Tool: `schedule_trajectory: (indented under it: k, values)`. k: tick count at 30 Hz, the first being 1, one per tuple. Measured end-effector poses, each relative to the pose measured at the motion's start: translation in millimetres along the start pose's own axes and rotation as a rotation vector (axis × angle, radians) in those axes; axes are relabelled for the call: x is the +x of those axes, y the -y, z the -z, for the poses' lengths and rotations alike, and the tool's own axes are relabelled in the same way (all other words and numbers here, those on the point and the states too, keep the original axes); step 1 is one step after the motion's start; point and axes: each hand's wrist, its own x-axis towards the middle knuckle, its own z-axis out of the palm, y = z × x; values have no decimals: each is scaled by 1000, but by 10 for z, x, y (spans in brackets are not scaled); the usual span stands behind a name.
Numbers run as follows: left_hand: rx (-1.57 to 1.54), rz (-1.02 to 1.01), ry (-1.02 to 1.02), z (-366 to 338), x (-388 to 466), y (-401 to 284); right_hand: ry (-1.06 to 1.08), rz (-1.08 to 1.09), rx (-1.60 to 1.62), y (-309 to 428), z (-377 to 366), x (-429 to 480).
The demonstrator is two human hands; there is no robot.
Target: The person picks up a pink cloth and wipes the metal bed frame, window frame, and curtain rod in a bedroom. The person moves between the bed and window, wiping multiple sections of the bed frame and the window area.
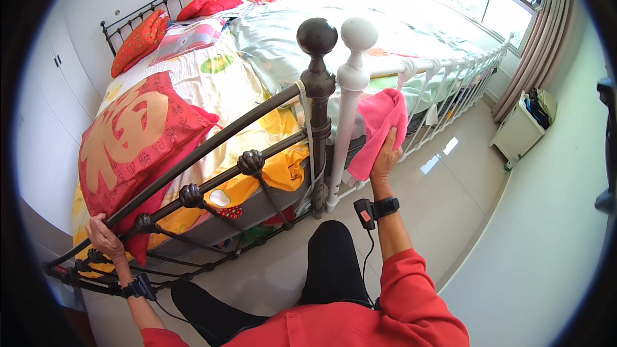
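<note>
A pink cloth (381, 125) is gripped by my right hand (387, 154) and lies against the white metal bed rail (424, 65), just right of its post. My left hand (106, 240) rests on the dark metal footboard rail (207, 154) at the lower left, its fingers around the top bar; how tightly they hold is partly hidden. Beside that hand a red cushion (140, 140) with a large gold character leans on the inner side of the footboard. A dark ball finial (316, 36) and a white ball finial (358, 33) top the two adjoining posts.
Two beds stand side by side, with a patterned sheet (212, 91), a pale green cover (289, 33) and red pillows (212, 5). A cord (306, 125) is tied at the dark post. On the right stand a white cabinet (518, 127), curtains (535, 43) and a wall.
</note>
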Motion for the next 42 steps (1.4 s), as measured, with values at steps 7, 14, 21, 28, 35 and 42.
schedule_trajectory:
  k: [7,14,21,28,35,42]
  values:
    - [-21,-43,-43,29,41,-96,192,401,-223,149,-710,-56]
    - [-98,-49,-48,50,70,-144,17,392,-422,-577,-605,-495]
    - [-90,-47,-43,50,51,-116,126,352,-623,-1232,-193,-769]
    - [-33,-43,-15,29,34,-61,256,74,-698,-1927,304,-1113]
    - [-18,28,4,21,-15,83,503,57,-684,-2606,823,-1225]
    - [-18,73,6,37,-35,179,674,-28,-666,-2859,1076,-1210]
